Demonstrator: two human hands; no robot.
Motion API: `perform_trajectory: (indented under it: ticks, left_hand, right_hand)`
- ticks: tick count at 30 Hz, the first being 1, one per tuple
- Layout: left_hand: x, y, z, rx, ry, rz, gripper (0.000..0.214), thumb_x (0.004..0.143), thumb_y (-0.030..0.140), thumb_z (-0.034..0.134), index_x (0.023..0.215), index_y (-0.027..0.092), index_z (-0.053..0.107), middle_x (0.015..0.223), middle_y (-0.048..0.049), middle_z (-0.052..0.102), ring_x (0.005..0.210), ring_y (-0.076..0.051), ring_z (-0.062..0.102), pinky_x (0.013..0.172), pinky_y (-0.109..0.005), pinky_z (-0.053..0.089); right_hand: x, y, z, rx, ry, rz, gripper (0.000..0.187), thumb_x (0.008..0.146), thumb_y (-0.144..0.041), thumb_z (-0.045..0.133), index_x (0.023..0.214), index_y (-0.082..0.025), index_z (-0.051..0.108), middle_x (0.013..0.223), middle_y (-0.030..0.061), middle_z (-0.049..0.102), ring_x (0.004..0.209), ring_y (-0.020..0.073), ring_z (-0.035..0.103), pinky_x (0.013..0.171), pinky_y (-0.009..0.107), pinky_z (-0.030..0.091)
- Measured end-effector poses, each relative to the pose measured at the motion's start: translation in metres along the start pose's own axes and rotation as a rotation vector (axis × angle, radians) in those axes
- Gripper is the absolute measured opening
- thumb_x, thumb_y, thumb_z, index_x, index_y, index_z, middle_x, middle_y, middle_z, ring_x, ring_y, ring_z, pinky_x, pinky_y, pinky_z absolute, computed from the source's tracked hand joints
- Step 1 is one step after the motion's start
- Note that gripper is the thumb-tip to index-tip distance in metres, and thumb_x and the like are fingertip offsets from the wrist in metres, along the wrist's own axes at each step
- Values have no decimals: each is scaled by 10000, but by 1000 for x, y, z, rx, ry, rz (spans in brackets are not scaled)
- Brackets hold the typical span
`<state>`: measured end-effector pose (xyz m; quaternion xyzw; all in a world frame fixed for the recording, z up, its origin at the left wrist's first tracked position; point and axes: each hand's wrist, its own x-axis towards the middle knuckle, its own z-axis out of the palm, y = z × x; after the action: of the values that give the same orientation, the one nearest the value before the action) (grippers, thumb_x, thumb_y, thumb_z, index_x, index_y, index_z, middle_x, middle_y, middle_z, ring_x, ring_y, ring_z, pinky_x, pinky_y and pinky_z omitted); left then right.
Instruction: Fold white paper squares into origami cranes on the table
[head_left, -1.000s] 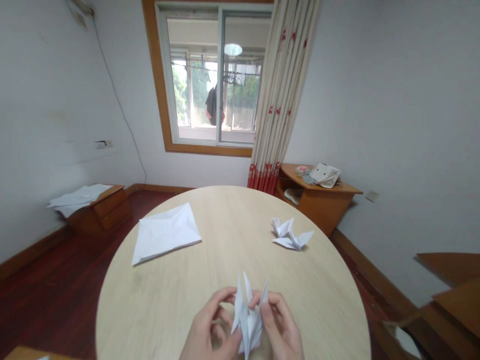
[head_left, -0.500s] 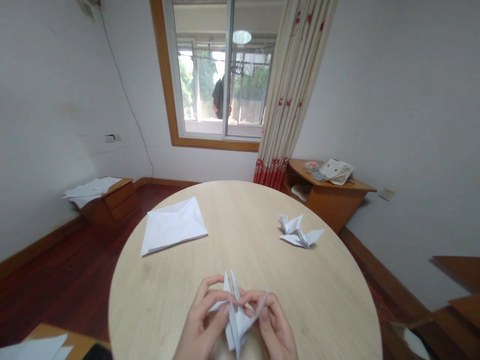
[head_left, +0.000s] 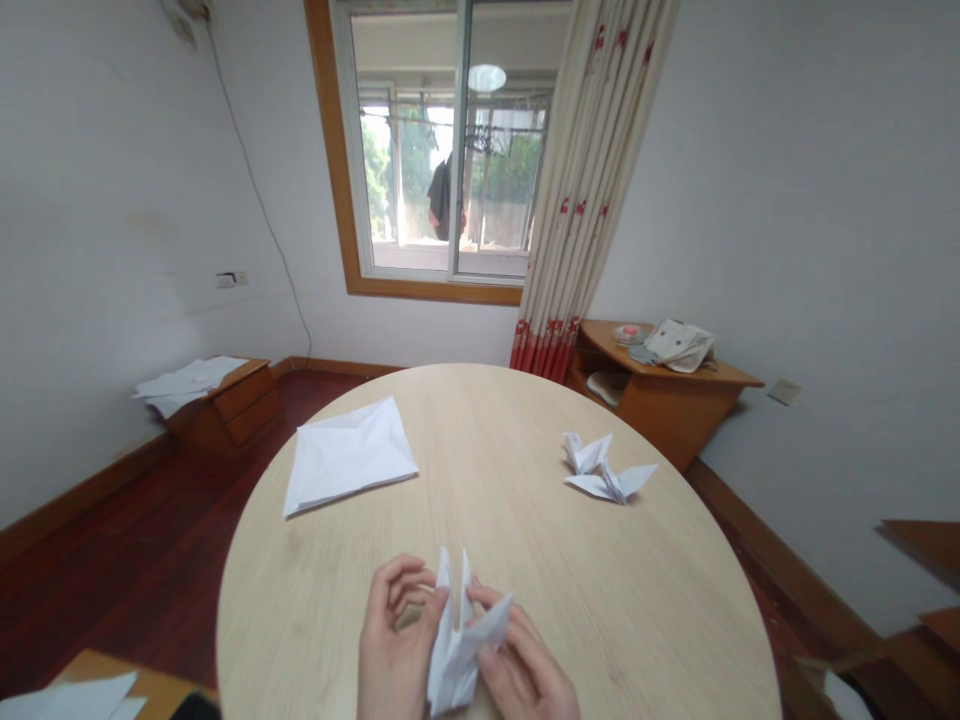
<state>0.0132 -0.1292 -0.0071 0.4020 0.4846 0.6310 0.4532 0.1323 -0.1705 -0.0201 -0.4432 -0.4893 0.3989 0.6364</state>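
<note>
Both of my hands hold a partly folded white paper figure [head_left: 457, 640] over the near edge of the round wooden table [head_left: 510, 560]. My left hand [head_left: 394, 645] pinches its left side, with the other fingers curled loosely. My right hand [head_left: 521, 670] grips the right flap from below. Two pointed tips of the paper stand up between my hands. A finished white paper crane [head_left: 604, 470] sits on the table to the far right. A stack of creased white square sheets [head_left: 349, 465] lies at the far left of the table.
A low wooden cabinet [head_left: 225, 400] with papers stands on the left by the wall. A corner shelf [head_left: 660, 390] with a bag is behind the table at the right. A curtain [head_left: 585, 180] hangs by the window. More paper [head_left: 60, 695] lies at the bottom left.
The paper figure has sunk lower and tilted, and its right flap has been pulled out to the side. My hands have dropped toward the bottom edge, and the view has shifted slightly.
</note>
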Motion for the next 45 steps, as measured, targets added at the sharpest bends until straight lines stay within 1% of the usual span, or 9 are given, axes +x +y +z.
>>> perform_trajectory:
  ticks: [6, 9, 15, 20, 25, 29, 34, 39, 45]
  left_hand:
    - [-10, 2, 7, -14, -65, -32, 395, 704, 495, 746, 900, 189, 594, 832, -57, 691, 752, -202, 675, 694, -267, 554]
    - [-15, 9, 8, 27, -172, -47, 400, 735, 557, 694, 806, 167, 644, 893, -100, 710, 840, -246, 681, 762, -304, 554]
    - [-17, 10, -3, 72, -347, -124, 474, 601, 568, 786, 829, 157, 723, 945, -142, 734, 879, -304, 691, 739, -346, 577]
    - [-18, 10, -4, 43, -323, -151, 427, 672, 504, 768, 916, 161, 694, 801, -103, 737, 753, -255, 702, 714, -332, 578]
    - [-17, 11, 0, 113, -368, -24, 284, 783, 445, 680, 875, 178, 647, 822, -77, 713, 787, -218, 685, 718, -280, 563]
    - [-20, 12, 0, 252, -489, 122, 138, 792, 297, 647, 887, 197, 657, 1014, -90, 684, 961, -234, 654, 801, -294, 554]
    - [-21, 9, -2, 400, -516, 213, 368, 567, 98, 770, 899, 223, 674, 1157, -79, 662, 964, -257, 663, 811, -323, 567]
    - [-19, 8, -3, 334, -483, 227, 256, 635, 119, 740, 868, 223, 729, 1183, -93, 668, 1112, -289, 622, 890, -340, 548]
    - [-18, 7, -8, 239, -542, 177, 226, 784, 236, 681, 998, 214, 750, 1138, -122, 700, 978, -263, 693, 817, -301, 582]
  right_hand:
    - [0, 15, 11, 7, 285, 35, 534, 720, -470, 739, 1187, -234, 635, 1271, 132, 563, 984, 245, 624, 648, 254, 566]
    - [4, 13, 7, -5, 333, 39, 504, 686, -458, 765, 1114, -209, 676, 1232, 141, 555, 877, 221, 621, 573, 244, 544]
    - [9, 2, -6, 68, 330, 103, 460, 650, -477, 783, 1001, -189, 708, 1170, 153, 584, 869, 251, 642, 584, 277, 534]
    - [10, -7, -9, 110, 197, 198, 385, 644, -510, 781, 825, -183, 687, 1128, 130, 634, 879, 243, 652, 670, 277, 523]
    - [9, -12, -8, 183, 17, 260, 388, 706, -558, 723, 780, -183, 656, 781, 60, 679, 718, 200, 649, 686, 287, 518]
    - [10, -12, -7, 123, 104, 181, 378, 691, -550, 738, 742, -181, 678, 878, 82, 664, 783, 204, 640, 676, 262, 524]
    - [11, -11, -9, 123, 126, 127, 361, 666, -527, 766, 686, -198, 619, 757, 36, 614, 717, 182, 613, 622, 241, 511]
    - [9, -13, -13, 147, 114, 147, 396, 644, -546, 776, 653, -192, 599, 675, 11, 576, 650, 168, 589, 613, 249, 498]
    - [8, -14, -18, 151, 261, 184, 368, 645, -499, 795, 786, -202, 631, 665, 11, 594, 639, 179, 597, 610, 265, 502]
